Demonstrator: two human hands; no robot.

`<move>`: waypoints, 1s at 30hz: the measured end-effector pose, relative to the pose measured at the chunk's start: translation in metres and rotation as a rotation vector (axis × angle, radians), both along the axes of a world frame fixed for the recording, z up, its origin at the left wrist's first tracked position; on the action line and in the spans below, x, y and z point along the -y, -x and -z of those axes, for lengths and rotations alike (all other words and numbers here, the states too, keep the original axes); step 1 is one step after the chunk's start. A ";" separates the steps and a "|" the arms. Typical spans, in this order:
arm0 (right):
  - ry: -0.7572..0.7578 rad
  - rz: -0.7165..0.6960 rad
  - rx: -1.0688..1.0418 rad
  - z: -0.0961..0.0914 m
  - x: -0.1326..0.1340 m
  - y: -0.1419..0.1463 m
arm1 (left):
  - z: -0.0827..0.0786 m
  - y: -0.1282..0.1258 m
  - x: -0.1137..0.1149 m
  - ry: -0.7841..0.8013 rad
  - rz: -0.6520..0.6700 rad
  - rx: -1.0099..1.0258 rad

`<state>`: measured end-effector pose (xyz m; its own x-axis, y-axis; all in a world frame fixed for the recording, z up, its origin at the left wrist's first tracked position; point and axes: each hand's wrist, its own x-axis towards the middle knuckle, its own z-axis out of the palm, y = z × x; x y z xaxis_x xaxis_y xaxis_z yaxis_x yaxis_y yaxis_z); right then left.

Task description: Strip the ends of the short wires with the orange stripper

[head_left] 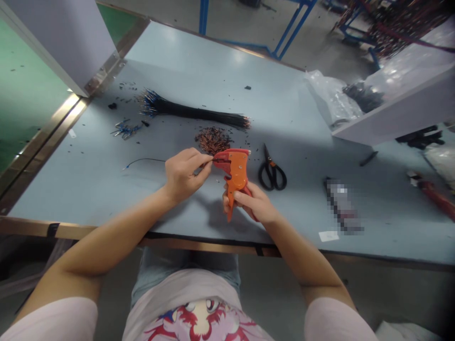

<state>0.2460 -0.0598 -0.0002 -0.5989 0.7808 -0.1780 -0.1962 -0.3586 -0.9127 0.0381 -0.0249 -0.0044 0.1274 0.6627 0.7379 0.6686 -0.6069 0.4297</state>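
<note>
Between its thumb and fingertips, my left hand [186, 173] pinches a thin black wire [149, 159]. The wire trails off to the left and ends in a blue tip; its other end reaches the jaws of an orange and red wire stripper [238, 171]. My right hand [254, 201] is wrapped around the stripper's handles. Whether the jaws are closed on the wire I cannot tell. Just behind the tool lies a pile of short copper-coloured and black scraps [213, 140]. A long bundle of black wires [199, 112] with blue tips at its left end lies farther back.
Black-handled scissors [272, 175] lie right of the stripper. Loose blue-tipped pieces [126, 129] are at the left. A pixelated object [343, 203] and a white label [329, 236] sit at the right. Plastic bags [334, 99] and a grey panel [394, 111] stand at the far right.
</note>
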 end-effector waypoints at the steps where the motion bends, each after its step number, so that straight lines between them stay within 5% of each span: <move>1: 0.003 0.006 0.003 0.000 0.000 0.000 | 0.000 0.000 0.000 0.005 -0.001 -0.002; 30: -0.029 -0.001 0.071 -0.003 0.005 -0.002 | -0.005 -0.002 0.005 -0.026 -0.017 -0.037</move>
<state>0.2483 -0.0645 0.0025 -0.5863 0.7856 -0.1978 -0.1299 -0.3322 -0.9342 0.0397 -0.0297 0.0007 0.1433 0.6454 0.7503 0.6940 -0.6060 0.3887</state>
